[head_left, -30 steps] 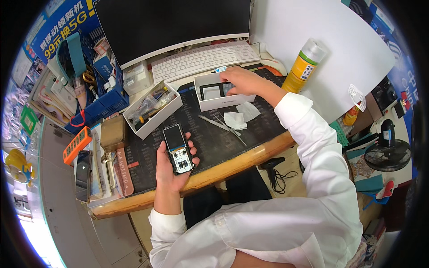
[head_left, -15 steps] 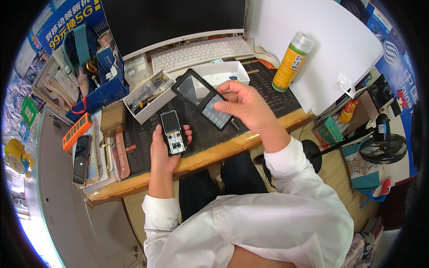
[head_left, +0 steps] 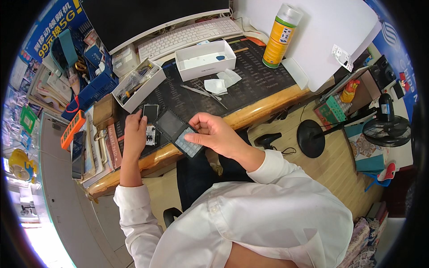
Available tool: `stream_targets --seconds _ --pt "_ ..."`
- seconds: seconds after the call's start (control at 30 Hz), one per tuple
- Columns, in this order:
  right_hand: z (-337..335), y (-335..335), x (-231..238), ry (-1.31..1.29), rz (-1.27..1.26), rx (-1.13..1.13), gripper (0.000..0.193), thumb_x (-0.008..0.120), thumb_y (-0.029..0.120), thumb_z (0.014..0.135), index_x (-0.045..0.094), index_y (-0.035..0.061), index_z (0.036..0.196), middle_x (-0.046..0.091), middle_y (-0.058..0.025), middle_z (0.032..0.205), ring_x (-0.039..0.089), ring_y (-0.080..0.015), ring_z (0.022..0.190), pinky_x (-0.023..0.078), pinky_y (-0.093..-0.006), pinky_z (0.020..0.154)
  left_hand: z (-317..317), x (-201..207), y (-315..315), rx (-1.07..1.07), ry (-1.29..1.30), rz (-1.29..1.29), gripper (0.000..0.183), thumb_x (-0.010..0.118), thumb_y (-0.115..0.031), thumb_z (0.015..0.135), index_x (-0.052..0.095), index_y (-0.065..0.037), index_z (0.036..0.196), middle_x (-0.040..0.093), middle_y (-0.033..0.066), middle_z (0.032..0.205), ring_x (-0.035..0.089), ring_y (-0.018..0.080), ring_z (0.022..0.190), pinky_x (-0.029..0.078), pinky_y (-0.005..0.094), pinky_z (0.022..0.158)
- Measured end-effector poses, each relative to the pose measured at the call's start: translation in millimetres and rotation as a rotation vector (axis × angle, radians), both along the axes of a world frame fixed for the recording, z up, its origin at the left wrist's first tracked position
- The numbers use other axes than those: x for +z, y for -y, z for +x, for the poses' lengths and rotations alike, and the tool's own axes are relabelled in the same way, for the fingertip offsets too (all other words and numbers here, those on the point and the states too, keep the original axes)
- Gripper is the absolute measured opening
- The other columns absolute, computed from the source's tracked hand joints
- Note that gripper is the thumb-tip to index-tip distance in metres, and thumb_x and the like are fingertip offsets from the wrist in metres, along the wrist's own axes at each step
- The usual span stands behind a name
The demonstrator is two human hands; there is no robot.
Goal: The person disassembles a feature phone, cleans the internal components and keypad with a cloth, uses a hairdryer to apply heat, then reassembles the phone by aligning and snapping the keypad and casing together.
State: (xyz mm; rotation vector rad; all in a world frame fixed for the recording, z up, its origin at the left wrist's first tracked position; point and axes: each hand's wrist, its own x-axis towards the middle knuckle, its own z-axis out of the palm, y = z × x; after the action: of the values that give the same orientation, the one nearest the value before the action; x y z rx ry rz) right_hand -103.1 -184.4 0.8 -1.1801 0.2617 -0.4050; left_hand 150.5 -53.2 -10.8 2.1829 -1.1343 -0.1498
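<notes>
My left hand [head_left: 135,130] is at the left edge of an opened keypad phone [head_left: 151,112], its fingers closed along the side of the small screen. Below that screen a white circuit board with black key contacts shows. Between the thumb and fingers of my right hand [head_left: 211,134] is a black phone front cover [head_left: 170,124]. The cover has a window frame at its upper end and a pale, translucent keypad at its lower end. It is tilted, just right of the opened phone and over the desk's front edge. Part of the phone's lower body is hidden.
Tweezers [head_left: 195,90] and crumpled white paper [head_left: 216,85] lie behind my right hand. Farther back stand an open white box [head_left: 205,67], a parts box [head_left: 139,87], a keyboard [head_left: 187,36] and a yellow spray can [head_left: 279,40]. An orange handheld device [head_left: 73,130] lies left.
My right hand has brought the cover down and left, uncovering the white box and tweezers. My left hand has shifted left and turned over, its back now showing. The whole view has shifted somewhat.
</notes>
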Motion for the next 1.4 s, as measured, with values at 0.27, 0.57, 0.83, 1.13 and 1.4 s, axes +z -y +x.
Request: stream_targets --seconds 0.27,0.57,0.83,1.13,1.4 --pt "10 -16 -11 0.124 0.020 -0.106 0.021 0.073 0.008 0.097 0.058 0.0028 0.110 0.066 -0.0013 0.103 0.063 -0.0056 0.093 0.052 -0.0229 0.082 -133 3 -9 -0.073 -1.037 -0.626 0.049 0.047 -0.021 0.108 0.043 0.002 0.152 0.058 0.0154 0.140 0.060 0.0248 0.124 0.050 0.0386 0.103" --pt "-18 57 13 -0.073 -1.052 -0.581 0.018 0.076 0.017 0.090 0.070 0.0032 0.101 0.071 -0.0123 0.090 0.071 -0.0293 0.078 0.055 -0.0384 0.067 -164 20 -28 -0.197 -1.695 -0.613 0.051 0.043 -0.027 0.109 0.042 0.005 0.149 0.061 0.0239 0.137 0.067 0.0340 0.116 0.059 0.0471 0.095" --pt "1 136 -24 -0.267 -1.334 -0.453 0.012 0.073 0.010 0.088 0.069 0.0045 0.099 0.068 -0.0131 0.093 0.066 -0.0341 0.089 0.053 -0.0416 0.079 -173 -8 -39 -0.152 -1.840 -0.457 0.051 0.040 -0.025 0.107 0.048 0.010 0.143 0.070 0.0225 0.115 0.068 0.0263 0.083 0.057 0.0370 0.074" --pt "-4 49 8 0.237 -1.547 -0.348 0.026 0.068 0.009 0.087 0.068 0.0068 0.113 0.066 -0.0111 0.103 0.064 -0.0325 0.094 0.054 -0.0415 0.079 -169 -26 -44 -0.154 -1.996 -0.525 0.045 0.043 -0.020 0.103 0.051 0.006 0.140 0.068 0.0178 0.100 0.062 0.0260 0.077 0.052 0.0367 0.069" --pt "1 12 -3 0.066 -1.664 0.011 0.036 0.070 0.010 0.077 0.068 -0.0030 0.110 0.056 -0.0061 0.091 0.058 -0.0251 0.089 0.053 -0.0345 0.077 -170 -26 -45 -0.068 -1.991 -0.498 0.035 0.048 -0.020 0.102 0.052 0.001 0.130 0.065 0.0175 0.093 0.060 0.0265 0.070 0.051 0.0370 0.066"
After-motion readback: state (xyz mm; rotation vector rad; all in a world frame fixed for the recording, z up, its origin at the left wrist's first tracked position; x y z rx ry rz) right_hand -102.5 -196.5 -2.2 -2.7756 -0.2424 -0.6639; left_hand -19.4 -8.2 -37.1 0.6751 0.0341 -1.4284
